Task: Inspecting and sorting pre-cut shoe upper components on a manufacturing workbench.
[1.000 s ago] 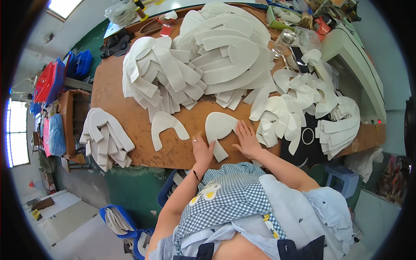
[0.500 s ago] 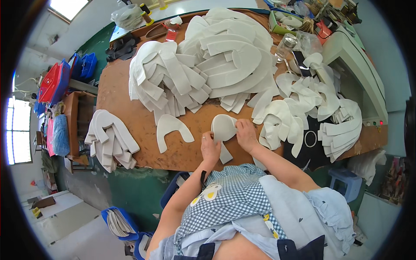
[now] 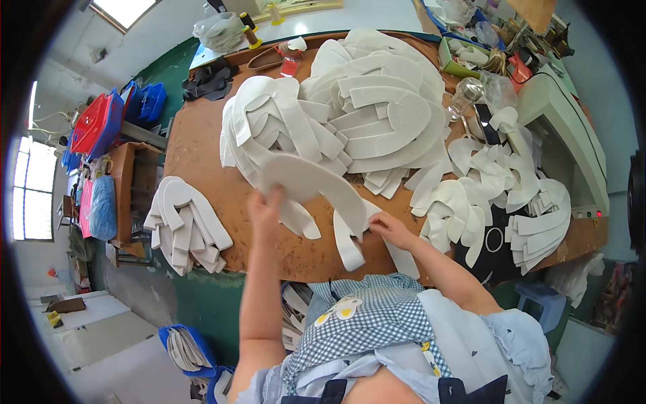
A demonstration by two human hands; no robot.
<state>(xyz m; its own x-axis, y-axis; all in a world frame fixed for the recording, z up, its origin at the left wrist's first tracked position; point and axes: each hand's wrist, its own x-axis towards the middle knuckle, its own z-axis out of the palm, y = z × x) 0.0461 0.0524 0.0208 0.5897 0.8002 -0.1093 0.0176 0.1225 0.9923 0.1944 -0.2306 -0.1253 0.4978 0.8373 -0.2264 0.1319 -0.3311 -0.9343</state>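
My left hand (image 3: pixel 264 210) grips one end of a white U-shaped padded piece (image 3: pixel 296 176), raised over the table and slightly blurred. The piece's other leg reaches down toward my right hand (image 3: pixel 392 230). Fingers pressed together, the right hand pinches the edge of a second white U-shaped piece (image 3: pixel 402 259) near the table's front edge. Partly hidden under the raised piece, another white piece (image 3: pixel 301 221) lies on the brown tabletop.
Big heaps of white U-shaped pieces (image 3: pixel 390 114) cover the table's far middle. A smaller stack (image 3: pixel 185 222) sits at left; more pieces (image 3: pixel 452 212) lie at right, beside a black cloth (image 3: pixel 496 229) and a pale machine housing (image 3: pixel 572 128). A glass jar (image 3: pixel 465 94) stands behind them.
My left hand has moved left and away from the right hand, lifting a white piece. Previously both hands were together on a piece at the table. The view has shifted slightly.
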